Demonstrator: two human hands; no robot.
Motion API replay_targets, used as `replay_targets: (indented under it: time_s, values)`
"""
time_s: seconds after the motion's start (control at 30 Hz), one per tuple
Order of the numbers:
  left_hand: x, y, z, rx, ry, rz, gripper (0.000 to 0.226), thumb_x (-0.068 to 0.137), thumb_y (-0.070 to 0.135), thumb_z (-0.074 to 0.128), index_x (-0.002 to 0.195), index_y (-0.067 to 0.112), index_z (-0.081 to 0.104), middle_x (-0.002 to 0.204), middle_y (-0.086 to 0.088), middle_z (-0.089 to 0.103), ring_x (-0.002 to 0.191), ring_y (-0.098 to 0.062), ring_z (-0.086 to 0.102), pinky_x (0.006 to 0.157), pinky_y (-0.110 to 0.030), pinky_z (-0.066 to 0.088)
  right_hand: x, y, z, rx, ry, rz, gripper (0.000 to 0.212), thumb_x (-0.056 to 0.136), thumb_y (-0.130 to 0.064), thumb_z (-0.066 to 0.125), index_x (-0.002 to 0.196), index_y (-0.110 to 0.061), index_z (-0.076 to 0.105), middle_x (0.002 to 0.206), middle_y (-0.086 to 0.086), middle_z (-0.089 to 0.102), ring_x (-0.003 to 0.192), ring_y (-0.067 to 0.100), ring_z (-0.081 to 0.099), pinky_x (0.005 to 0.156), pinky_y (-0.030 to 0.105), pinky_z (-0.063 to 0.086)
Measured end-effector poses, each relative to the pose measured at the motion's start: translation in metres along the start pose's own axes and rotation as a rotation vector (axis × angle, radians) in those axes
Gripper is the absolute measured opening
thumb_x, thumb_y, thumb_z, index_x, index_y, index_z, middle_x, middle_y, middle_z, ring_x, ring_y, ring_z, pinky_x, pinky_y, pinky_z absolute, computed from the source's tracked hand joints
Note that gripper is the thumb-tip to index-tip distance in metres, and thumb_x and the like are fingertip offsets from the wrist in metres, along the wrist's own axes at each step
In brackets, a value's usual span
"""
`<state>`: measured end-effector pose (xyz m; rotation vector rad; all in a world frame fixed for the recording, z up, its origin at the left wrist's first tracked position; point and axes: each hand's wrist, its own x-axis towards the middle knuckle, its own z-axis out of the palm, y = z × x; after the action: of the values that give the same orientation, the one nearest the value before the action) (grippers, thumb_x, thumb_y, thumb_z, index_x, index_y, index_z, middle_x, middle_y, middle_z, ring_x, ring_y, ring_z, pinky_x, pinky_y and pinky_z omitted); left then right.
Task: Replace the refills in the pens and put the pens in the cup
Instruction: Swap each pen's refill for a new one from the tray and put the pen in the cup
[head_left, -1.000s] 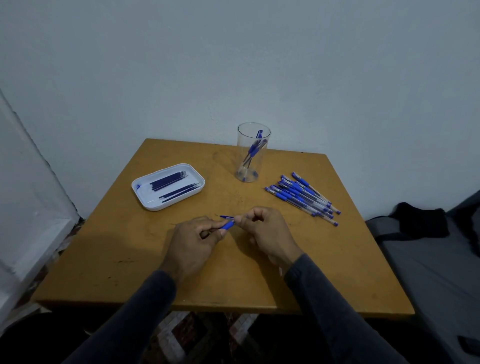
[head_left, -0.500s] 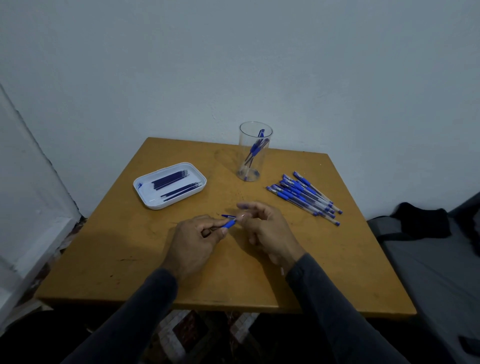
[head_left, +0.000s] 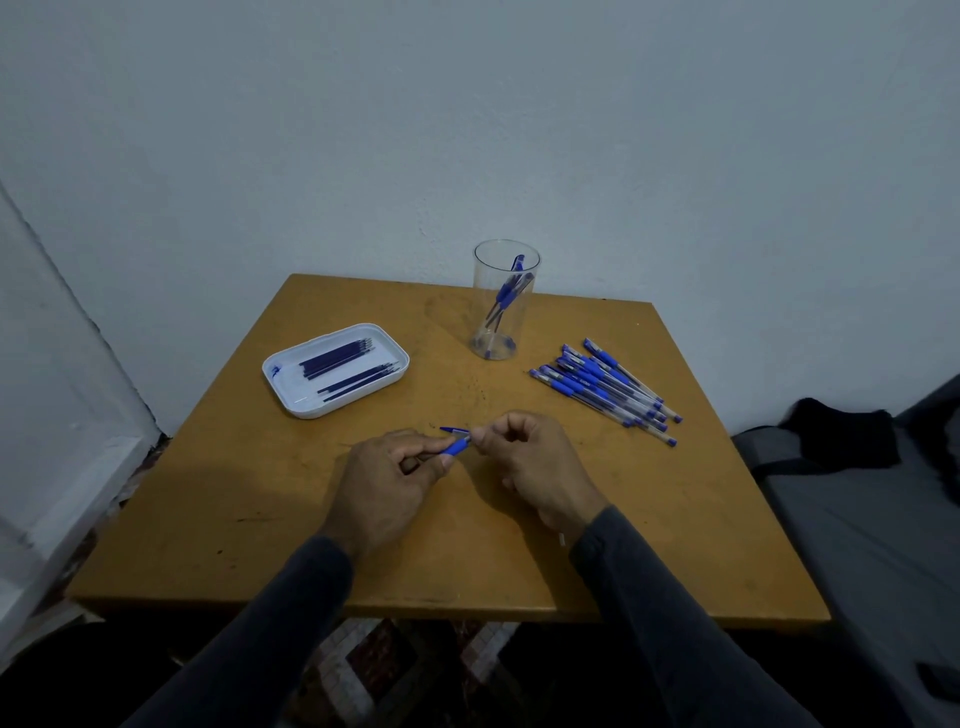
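The slim clear pen with a blue rubber sleeve (head_left: 456, 446) sits low over the middle of the bench, held at its barrel by the curled fingers of the left hand (head_left: 387, 480), while the right hand (head_left: 524, 457) pinches its tip end, apparently working the nose piece; the part itself is too small to make out. Just behind the pen lies a small blue cap (head_left: 451, 430) on the orange-brown wooden bench (head_left: 649, 519). The chief risk, as I judge it, is the tiny nose piece or a spring slipping from that pinch and rolling off the bench edge. The loose cap could also be nudged away. Farther out, the white oval tray of dark refills (head_left: 291, 387), the clear plastic cup (head_left: 505, 301) holding a few finished pens, and the heap of blue-and-clear pens (head_left: 605, 387) invite mixing old refills with new.
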<state>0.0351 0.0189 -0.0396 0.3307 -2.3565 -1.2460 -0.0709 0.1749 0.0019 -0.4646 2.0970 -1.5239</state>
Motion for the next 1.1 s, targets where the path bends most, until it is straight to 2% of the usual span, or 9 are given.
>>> replay_targets:
  time_s: [0.17, 0.3, 0.4, 0.5, 0.6, 0.8, 0.93, 1.03, 1.1]
  values:
    - [0.0, 0.0, -0.001, -0.001, 0.005, -0.018, 0.026, 0.09, 0.016, 0.073, 0.113, 0.028, 0.074, 0.085, 0.015, 0.07, 0.077, -0.011, 0.061, 0.07, -0.027, 0.054, -0.001, -0.002, -0.002, 0.13, 0.075, -0.06, 0.009, 0.1, -0.014, 0.062, 0.103, -0.015, 0.071, 0.087, -0.002, 0.065, 0.062, 0.004, 0.053, 0.055, 0.021, 0.046]
    - [0.0, 0.0, -0.001, -0.034, 0.019, -0.02, 0.026, 0.09, 0.014, 0.073, 0.11, 0.03, 0.075, 0.082, 0.018, 0.069, 0.07, -0.013, 0.058, 0.062, -0.02, 0.048, 0.0, 0.003, 0.002, -0.337, 0.272, -0.129, 0.006, 0.098, -0.025, 0.065, 0.099, -0.026, 0.072, 0.094, -0.011, 0.061, 0.086, 0.004, 0.055, 0.072, 0.018, 0.042]
    - [0.0, 0.0, -0.001, -0.043, 0.01, -0.035, 0.027, 0.091, 0.015, 0.072, 0.112, 0.031, 0.074, 0.084, 0.013, 0.07, 0.073, -0.017, 0.06, 0.066, -0.029, 0.054, -0.004, 0.008, 0.011, -0.626, 0.208, -0.178, 0.016, 0.098, -0.033, 0.065, 0.109, -0.025, 0.074, 0.095, -0.015, 0.053, 0.085, 0.002, 0.051, 0.073, 0.015, 0.041]
    - [0.0, 0.003, -0.002, -0.041, -0.004, -0.056, 0.027, 0.092, 0.016, 0.071, 0.114, 0.032, 0.072, 0.088, 0.012, 0.07, 0.077, -0.015, 0.061, 0.07, -0.029, 0.055, -0.009, 0.008, 0.018, -0.769, 0.16, -0.155, 0.025, 0.1, -0.039, 0.061, 0.119, -0.026, 0.07, 0.114, -0.008, 0.051, 0.093, 0.004, 0.045, 0.083, 0.023, 0.041]
    - [-0.002, 0.005, -0.002, -0.045, -0.009, -0.054, 0.027, 0.092, 0.016, 0.071, 0.113, 0.033, 0.071, 0.088, 0.013, 0.069, 0.078, -0.01, 0.06, 0.067, -0.019, 0.052, -0.012, 0.007, 0.021, -0.791, 0.168, -0.131, 0.027, 0.102, -0.039, 0.058, 0.122, -0.025, 0.068, 0.122, -0.004, 0.05, 0.096, 0.005, 0.043, 0.084, 0.024, 0.039]
    - [-0.001, 0.004, -0.003, -0.053, -0.013, -0.052, 0.027, 0.092, 0.016, 0.071, 0.112, 0.034, 0.071, 0.086, 0.013, 0.069, 0.078, -0.012, 0.059, 0.067, -0.02, 0.05, -0.011, 0.01, 0.023, -0.778, 0.185, -0.121, 0.029, 0.1, -0.041, 0.06, 0.121, -0.024, 0.069, 0.12, -0.005, 0.051, 0.093, 0.004, 0.044, 0.082, 0.021, 0.038]
    - [-0.002, 0.002, -0.003, -0.06, 0.0, -0.041, 0.027, 0.091, 0.016, 0.072, 0.114, 0.031, 0.074, 0.084, 0.01, 0.069, 0.076, -0.017, 0.06, 0.069, -0.031, 0.053, -0.01, 0.016, 0.02, -0.502, 0.301, -0.212, 0.02, 0.1, -0.03, 0.062, 0.114, -0.026, 0.075, 0.11, -0.008, 0.064, 0.089, 0.0, 0.051, 0.075, 0.014, 0.039]
    - [-0.002, 0.001, -0.003, -0.066, -0.001, -0.028, 0.027, 0.09, 0.016, 0.073, 0.114, 0.028, 0.075, 0.085, 0.01, 0.07, 0.077, -0.016, 0.061, 0.072, -0.037, 0.056, -0.011, 0.013, 0.02, 0.073, 0.166, -0.074, 0.016, 0.1, -0.024, 0.063, 0.097, -0.022, 0.079, 0.071, -0.011, 0.068, 0.062, 0.003, 0.054, 0.054, 0.018, 0.043]
    - [-0.003, 0.0, -0.003, -0.074, -0.002, -0.015, 0.027, 0.09, 0.016, 0.073, 0.114, 0.028, 0.075, 0.086, 0.011, 0.07, 0.077, -0.016, 0.062, 0.072, -0.037, 0.056, -0.013, 0.01, 0.022, 0.142, 0.102, -0.045, 0.017, 0.1, -0.027, 0.065, 0.092, -0.017, 0.078, 0.059, -0.011, 0.061, 0.052, 0.004, 0.049, 0.045, 0.016, 0.039]
